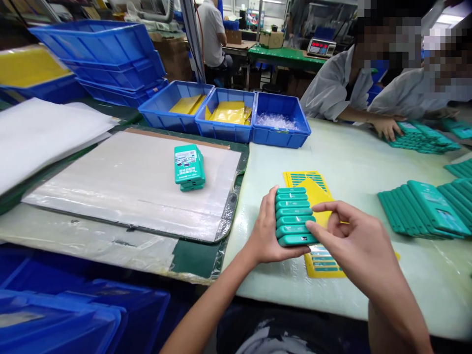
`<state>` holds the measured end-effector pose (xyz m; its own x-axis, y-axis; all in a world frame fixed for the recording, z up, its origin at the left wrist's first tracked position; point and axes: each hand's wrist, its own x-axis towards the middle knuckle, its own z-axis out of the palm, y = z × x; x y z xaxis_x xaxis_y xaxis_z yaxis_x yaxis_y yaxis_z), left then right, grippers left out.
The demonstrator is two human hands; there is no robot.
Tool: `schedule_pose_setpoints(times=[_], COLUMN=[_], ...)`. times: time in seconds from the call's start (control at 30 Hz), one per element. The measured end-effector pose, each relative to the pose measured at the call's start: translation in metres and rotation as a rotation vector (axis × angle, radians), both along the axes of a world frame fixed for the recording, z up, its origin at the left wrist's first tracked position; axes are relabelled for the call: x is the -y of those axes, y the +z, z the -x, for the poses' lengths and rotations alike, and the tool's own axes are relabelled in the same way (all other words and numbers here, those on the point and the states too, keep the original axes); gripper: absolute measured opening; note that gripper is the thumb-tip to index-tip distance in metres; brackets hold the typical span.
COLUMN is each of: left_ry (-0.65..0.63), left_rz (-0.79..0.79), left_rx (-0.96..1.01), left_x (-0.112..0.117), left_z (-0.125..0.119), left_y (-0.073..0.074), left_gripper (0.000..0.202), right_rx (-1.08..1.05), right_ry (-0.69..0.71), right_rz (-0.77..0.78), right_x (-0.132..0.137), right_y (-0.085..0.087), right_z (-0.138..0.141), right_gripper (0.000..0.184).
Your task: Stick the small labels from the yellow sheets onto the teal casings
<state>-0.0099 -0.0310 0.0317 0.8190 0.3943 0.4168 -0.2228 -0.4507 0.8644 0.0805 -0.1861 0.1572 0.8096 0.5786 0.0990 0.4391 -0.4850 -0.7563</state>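
Observation:
My left hand is wrapped around a stack of several green power banks, with their narrow rounded ends facing me. A small dark port shows on the lowest one. At the stack's right side is my right hand, thumb and index finger close together by the ends; whatever small thing they may hold is not discernible. Beneath the hands lie yellow sheets bearing rows of narrow green labels, partly covered by the hands and stack. Off to the left, a smaller pile of green power banks rests on a white-covered board.
Blue bins line the table's back, holding yellow packs and clear bits. More green power banks lean in rows at right. A co-worker's hand touches others beyond. Stacked blue crates stand back left; blue crates sit below front left.

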Motion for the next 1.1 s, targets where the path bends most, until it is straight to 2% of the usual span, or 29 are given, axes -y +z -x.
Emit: schedule_pose_setpoints(times=[0.07,0.17,0.2,0.27,0.3,0.33,0.47,0.53,0.6,0.77,0.9,1.1], left_ry=[0.006,0.009,0.01,0.012,0.013,0.014,0.018,0.015,0.011,0.02,0.019,0.015], left_rz=[-0.009,-0.005,-0.004,-0.01,-0.015,-0.02,-0.037,-0.035,-0.026,-0.024,-0.009,0.01], left_rx=[0.0,-0.004,-0.005,-0.005,-0.004,0.0,0.017,0.011,0.008,0.013,0.006,0.002], left_x=[0.0,-0.001,-0.001,-0.002,-0.002,-0.003,-0.002,-0.002,-0.001,-0.001,-0.001,0.0], left_z=[0.0,0.0,0.0,0.001,0.001,0.001,0.003,0.003,0.004,0.004,0.005,0.005], left_y=[0.0,0.001,0.001,0.001,0.001,0.0,-0.001,-0.001,0.0,0.001,0.0,-0.001], left_gripper=[0.154,0.151,0.15,0.15,0.149,0.149,0.145,0.146,0.147,0.147,0.147,0.146], right_rx=[0.046,-0.126,-0.153,-0.064,0.058,0.13,0.067,0.076,0.109,0.17,0.191,0.135], right_ry=[0.04,0.118,0.099,-0.05,-0.195,-0.259,-0.096,-0.042,-0.011,0.068,0.075,0.134], right_rz=[0.029,0.008,-0.016,-0.06,-0.082,-0.056,0.009,0.019,0.035,0.095,0.109,0.106], right_x=[0.001,0.004,0.004,0.003,0.001,-0.002,-0.022,-0.031,-0.036,-0.037,-0.037,-0.04], right_y=[0.001,-0.005,-0.011,-0.03,-0.043,-0.057,-0.112,-0.132,-0.145,-0.155,-0.157,-0.155], right_z=[-0.006,-0.022,-0.032,-0.057,-0.073,-0.089,-0.133,-0.139,-0.138,-0.136,-0.137,-0.146], right_gripper=[0.03,0.041,0.043,0.039,0.036,0.034,0.021,0.021,0.022,0.018,0.023,0.018])
